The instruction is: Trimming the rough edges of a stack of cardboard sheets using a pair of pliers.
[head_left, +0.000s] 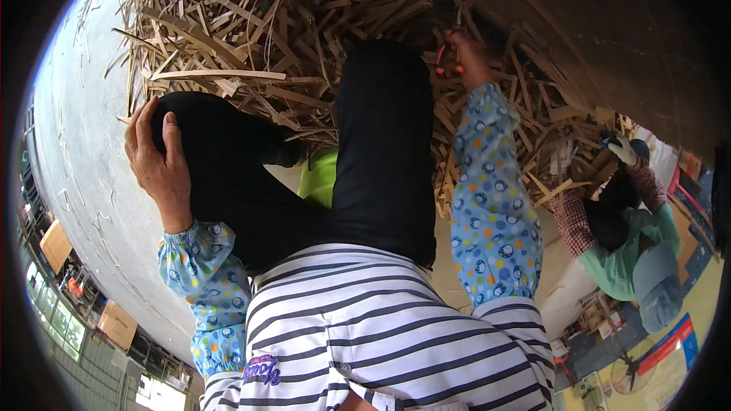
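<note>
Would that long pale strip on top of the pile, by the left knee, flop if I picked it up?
Probably not much: the strip spans the uneven pile nearly straight, so it seems fairly stiff. It's likely light, being thin and narrow. It probably won't roll, since it looks flat.

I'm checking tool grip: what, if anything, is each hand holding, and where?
Right hand: orange-handled tool, apparently scissors, by its handles. Left hand: nothing.
</note>
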{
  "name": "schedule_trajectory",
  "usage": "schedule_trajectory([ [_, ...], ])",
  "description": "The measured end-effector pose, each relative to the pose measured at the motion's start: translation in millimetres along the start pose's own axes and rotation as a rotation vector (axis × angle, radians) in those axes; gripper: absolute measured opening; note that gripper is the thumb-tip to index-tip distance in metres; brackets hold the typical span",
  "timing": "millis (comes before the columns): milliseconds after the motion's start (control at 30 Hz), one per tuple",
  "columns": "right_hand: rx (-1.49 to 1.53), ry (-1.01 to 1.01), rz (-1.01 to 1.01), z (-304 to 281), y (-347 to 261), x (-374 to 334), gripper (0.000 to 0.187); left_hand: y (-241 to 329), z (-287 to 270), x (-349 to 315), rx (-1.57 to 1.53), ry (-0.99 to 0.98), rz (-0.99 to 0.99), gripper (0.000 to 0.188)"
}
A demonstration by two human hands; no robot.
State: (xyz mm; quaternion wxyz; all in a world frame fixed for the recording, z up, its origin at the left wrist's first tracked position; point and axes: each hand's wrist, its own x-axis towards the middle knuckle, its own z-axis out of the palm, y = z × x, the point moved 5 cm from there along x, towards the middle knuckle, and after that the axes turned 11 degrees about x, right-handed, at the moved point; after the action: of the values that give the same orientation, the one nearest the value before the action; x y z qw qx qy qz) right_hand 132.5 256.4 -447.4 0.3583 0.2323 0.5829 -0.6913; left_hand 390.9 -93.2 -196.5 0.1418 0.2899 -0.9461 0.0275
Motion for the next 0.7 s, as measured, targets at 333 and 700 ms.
schedule_trajectory([
  [333,-0.264,-0.335,-0.251,-47.1,74.8,-31.5,0.026,-0.4,-4.8,-1.8,0.018,-0.009,0.008,0.028],
  [700,-0.196,0.167,-0.061,-47.8,-13.1,66.1,0.017,11.0,1.4,6.6,-0.006,-0.029,0.003,0.029],
])
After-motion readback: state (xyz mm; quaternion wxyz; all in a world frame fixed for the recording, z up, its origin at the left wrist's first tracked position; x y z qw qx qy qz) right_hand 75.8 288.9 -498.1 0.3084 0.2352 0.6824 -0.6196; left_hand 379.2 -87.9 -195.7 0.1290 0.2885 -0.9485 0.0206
